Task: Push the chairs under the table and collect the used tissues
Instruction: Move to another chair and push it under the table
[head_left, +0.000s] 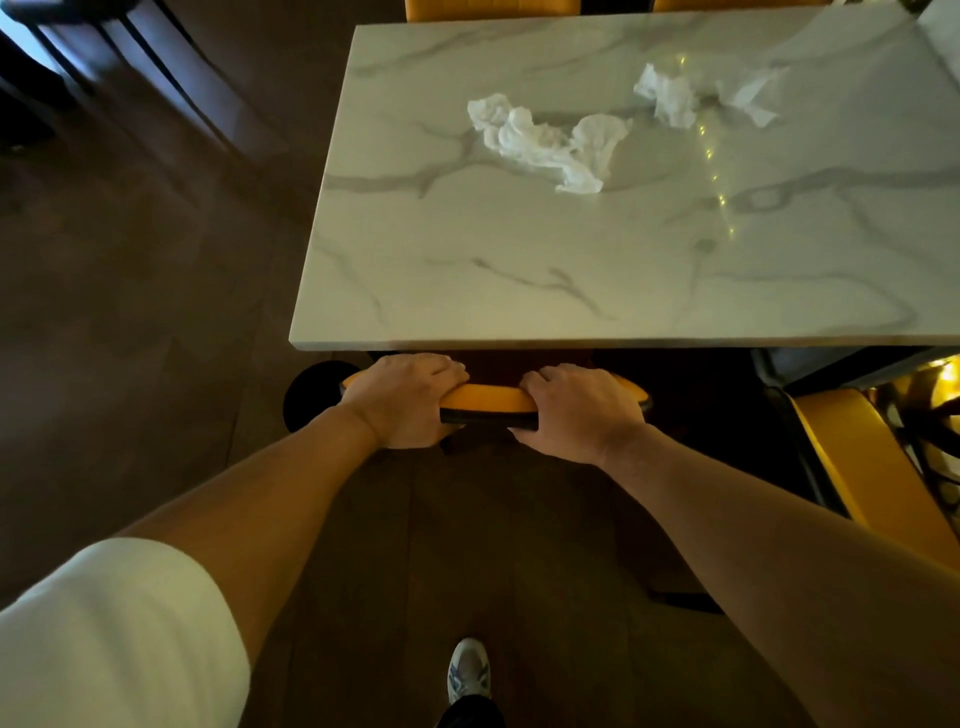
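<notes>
While both hands curl over the top of the chair back, the left hand and right hand have their fingers wrapped round the yellow rail, gripping it — the chair sits just at the near edge of the desk, its seat hidden beneath. Beyond the fingers, on the marble top, lie the tissues — one crumpled clump ahead, another clump farther off to the right. A second chair stands right of the right hand, apart from it.
</notes>
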